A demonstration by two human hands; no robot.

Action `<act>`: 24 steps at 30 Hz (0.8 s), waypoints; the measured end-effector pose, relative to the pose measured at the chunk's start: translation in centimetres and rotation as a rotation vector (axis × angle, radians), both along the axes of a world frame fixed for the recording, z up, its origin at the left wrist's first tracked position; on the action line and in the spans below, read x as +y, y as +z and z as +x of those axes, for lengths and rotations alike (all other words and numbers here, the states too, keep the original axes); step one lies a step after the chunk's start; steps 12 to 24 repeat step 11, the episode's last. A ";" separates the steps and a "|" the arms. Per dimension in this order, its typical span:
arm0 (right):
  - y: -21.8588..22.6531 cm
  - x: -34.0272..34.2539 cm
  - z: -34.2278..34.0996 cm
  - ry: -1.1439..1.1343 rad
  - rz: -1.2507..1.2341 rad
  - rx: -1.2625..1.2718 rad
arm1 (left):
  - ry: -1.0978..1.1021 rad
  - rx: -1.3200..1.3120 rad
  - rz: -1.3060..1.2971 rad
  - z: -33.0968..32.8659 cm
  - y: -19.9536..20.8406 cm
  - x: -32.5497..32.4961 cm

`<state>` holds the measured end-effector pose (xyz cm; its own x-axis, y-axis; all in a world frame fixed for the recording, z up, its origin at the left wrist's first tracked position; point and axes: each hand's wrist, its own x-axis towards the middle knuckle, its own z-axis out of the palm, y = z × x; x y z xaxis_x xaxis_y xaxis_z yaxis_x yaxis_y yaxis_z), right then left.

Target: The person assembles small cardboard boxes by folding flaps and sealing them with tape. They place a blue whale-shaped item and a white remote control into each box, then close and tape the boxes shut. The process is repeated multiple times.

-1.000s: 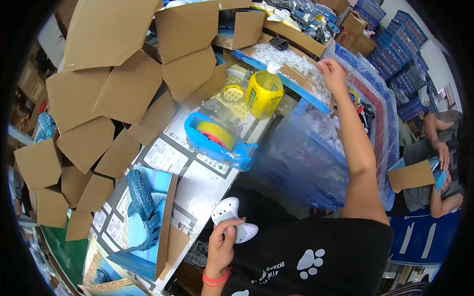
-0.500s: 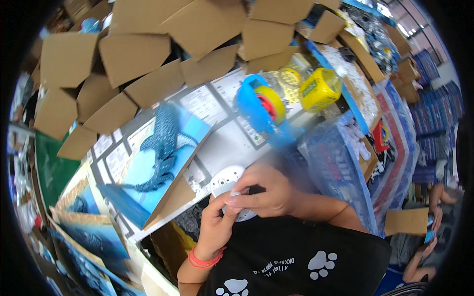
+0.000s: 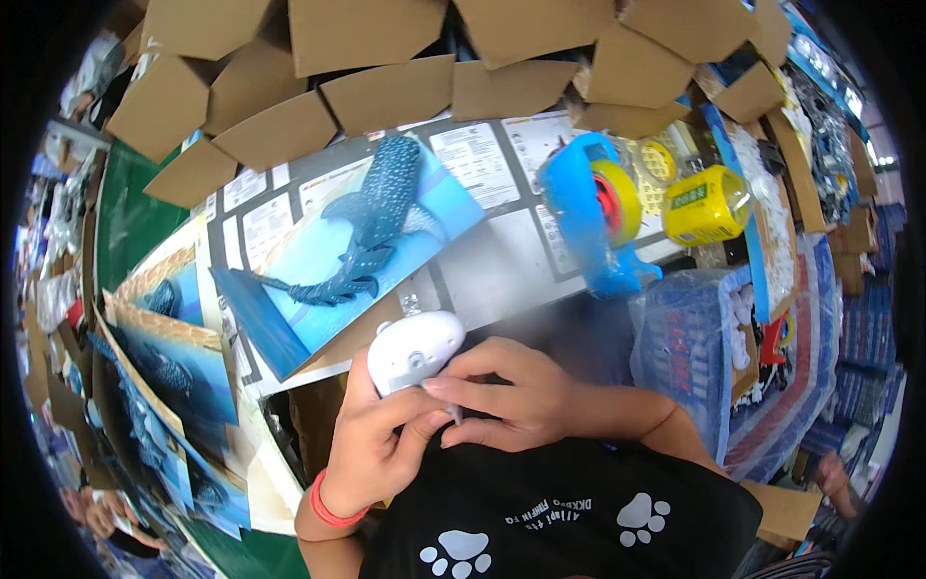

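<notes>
My left hand (image 3: 378, 434) is closed around a white, rounded plastic part (image 3: 415, 349) with a round recess in its face and small holes. My right hand (image 3: 506, 396) is closed too, its thumb and fingers pinching at the part's lower edge. A small pale piece shows between the two hands, but the fingers hide most of it. Just beyond them, a blue spotted whale shark toy (image 3: 378, 217) lies on a blue sea-printed cardboard tray (image 3: 439, 198).
Open cardboard boxes (image 3: 386, 92) line the far side. To the right are a blue tape dispenser (image 3: 574, 207) with yellow tape, a yellow bottle (image 3: 709, 206) and a plastic-lined bin (image 3: 680, 338). More printed cards (image 3: 178, 362) stand at left.
The white part has turned over in my hands, now showing another face, and sits higher above my left fingers. The whole view has shifted, so the table things appear further right.
</notes>
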<state>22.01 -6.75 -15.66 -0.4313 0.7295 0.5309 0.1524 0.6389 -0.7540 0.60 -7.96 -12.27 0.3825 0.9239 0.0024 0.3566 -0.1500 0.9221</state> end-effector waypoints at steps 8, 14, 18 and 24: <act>0.6 0.1 1.9 -0.144 0.082 -0.081 | -0.108 0.305 0.178 1.5 3.4 3.6; -0.1 0.1 3.0 -0.154 -0.004 -0.127 | -0.196 0.465 0.232 2.2 4.7 5.1; -0.1 0.1 3.0 -0.154 -0.004 -0.127 | -0.196 0.465 0.232 2.2 4.7 5.1; -0.1 0.1 3.0 -0.154 -0.004 -0.127 | -0.196 0.465 0.232 2.2 4.7 5.1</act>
